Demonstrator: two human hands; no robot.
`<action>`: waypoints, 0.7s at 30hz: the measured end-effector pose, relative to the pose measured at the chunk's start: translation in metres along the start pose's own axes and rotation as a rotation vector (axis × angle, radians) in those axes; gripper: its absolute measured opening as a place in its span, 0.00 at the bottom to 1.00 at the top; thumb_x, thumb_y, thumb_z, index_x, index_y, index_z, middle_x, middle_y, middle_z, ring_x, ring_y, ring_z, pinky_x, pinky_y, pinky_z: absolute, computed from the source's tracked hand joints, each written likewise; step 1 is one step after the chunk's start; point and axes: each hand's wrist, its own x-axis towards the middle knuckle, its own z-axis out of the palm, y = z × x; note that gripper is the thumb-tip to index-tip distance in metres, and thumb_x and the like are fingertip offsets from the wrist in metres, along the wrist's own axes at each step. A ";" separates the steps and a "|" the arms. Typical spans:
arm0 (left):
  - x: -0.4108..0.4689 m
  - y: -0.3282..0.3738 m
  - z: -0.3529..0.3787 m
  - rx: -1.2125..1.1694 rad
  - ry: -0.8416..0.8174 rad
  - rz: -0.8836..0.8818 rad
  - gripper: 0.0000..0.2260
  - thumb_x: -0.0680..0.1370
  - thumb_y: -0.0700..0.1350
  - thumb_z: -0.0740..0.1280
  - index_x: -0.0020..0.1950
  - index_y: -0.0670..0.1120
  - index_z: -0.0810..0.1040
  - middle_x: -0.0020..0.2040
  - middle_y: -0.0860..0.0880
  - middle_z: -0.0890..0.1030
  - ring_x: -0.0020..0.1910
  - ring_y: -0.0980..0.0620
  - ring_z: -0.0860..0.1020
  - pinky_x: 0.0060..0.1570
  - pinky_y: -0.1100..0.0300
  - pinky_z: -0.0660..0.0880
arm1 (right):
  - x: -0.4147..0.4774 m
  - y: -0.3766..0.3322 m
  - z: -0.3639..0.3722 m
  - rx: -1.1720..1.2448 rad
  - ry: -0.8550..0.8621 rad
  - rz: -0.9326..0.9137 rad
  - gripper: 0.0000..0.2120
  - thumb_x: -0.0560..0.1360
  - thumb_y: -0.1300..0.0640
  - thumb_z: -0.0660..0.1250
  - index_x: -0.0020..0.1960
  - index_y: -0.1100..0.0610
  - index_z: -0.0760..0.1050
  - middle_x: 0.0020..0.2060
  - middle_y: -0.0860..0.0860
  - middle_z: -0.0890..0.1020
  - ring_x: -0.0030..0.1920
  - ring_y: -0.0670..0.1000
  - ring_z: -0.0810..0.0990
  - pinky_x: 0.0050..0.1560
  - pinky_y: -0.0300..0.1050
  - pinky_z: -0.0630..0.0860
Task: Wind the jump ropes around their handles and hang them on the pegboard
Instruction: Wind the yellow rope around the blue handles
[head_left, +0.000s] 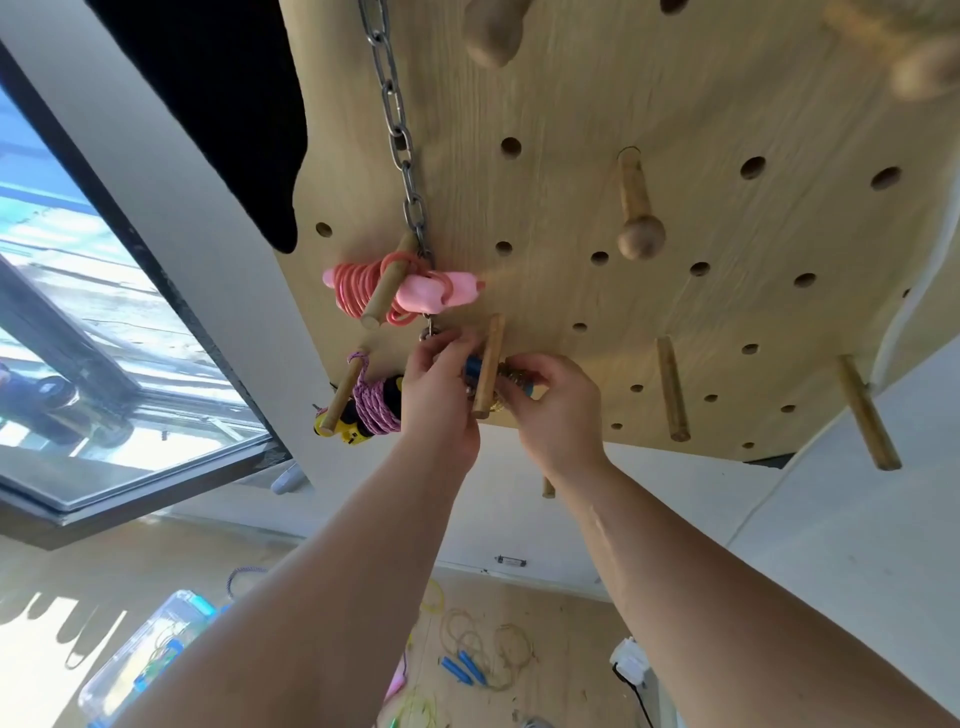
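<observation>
Left hand (441, 387) and right hand (553, 410) pinch the blue-handled jump rope (474, 367) at the peg (492, 353); if either grip slackens early, it may drop and unwind.

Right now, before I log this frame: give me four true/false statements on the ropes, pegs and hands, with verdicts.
1. The pink jump rope wound on pink handles hangs on a wooden peg. True.
2. The purple rope wound on yellow-and-black handles lies on the wooden floor. False: it hangs from a peg on the light wooden pegboard.
3. The left hand and right hand both grip a blue-handled rope bundle at a peg. True.
4. Every jump rope is off the floor. False: a loose tan rope with blue handles lies on it.
</observation>
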 end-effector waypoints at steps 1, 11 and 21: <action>-0.003 0.000 -0.002 0.003 0.003 0.008 0.07 0.78 0.37 0.70 0.56 0.42 0.80 0.51 0.43 0.82 0.48 0.47 0.81 0.46 0.55 0.79 | 0.000 0.000 0.002 0.030 -0.002 0.035 0.07 0.73 0.56 0.77 0.50 0.53 0.83 0.45 0.47 0.84 0.47 0.44 0.81 0.48 0.30 0.74; -0.003 0.007 -0.019 0.354 0.023 -0.018 0.11 0.73 0.41 0.76 0.54 0.49 0.83 0.51 0.46 0.86 0.53 0.43 0.82 0.56 0.43 0.79 | 0.002 -0.009 0.021 0.481 -0.120 0.387 0.05 0.76 0.58 0.75 0.51 0.57 0.85 0.43 0.51 0.88 0.45 0.52 0.87 0.49 0.51 0.84; 0.000 -0.002 -0.009 0.290 0.070 0.052 0.20 0.69 0.38 0.79 0.58 0.49 0.79 0.50 0.47 0.85 0.48 0.43 0.86 0.49 0.42 0.84 | 0.002 -0.007 0.018 0.175 -0.054 0.291 0.08 0.75 0.57 0.74 0.54 0.52 0.84 0.47 0.42 0.84 0.52 0.46 0.81 0.55 0.50 0.80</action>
